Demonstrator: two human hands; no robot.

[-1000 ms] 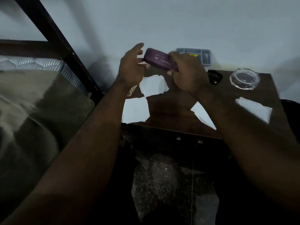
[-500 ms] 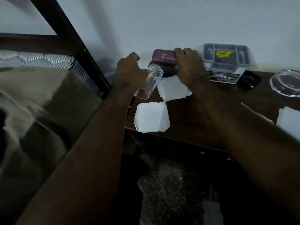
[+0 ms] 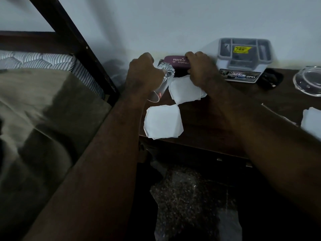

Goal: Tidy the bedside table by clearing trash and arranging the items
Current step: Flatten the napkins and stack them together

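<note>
Left hand (image 3: 142,73) grips clear glass (image 3: 163,84), tilted, far-left of table (image 3: 208,122): probably slick, fragile, so hold mid-body. Right hand (image 3: 201,70) clasps purple case (image 3: 175,62) by wall (image 3: 173,23): stiff, likely light. Paper scraps (image 3: 163,121) nearer: flimsy, pinch edges.

Just the one wide head cam for me, tilted forward and down, close over the counter (image 3: 199,122), bed (image 3: 43,119) at left.

wall (image 3: 173,18): pale | bed frame (image 3: 67,32): dark | mattress (image 3: 43,61): striped, quilted | floor (image 3: 187,197): speckled | light: dim
</note>
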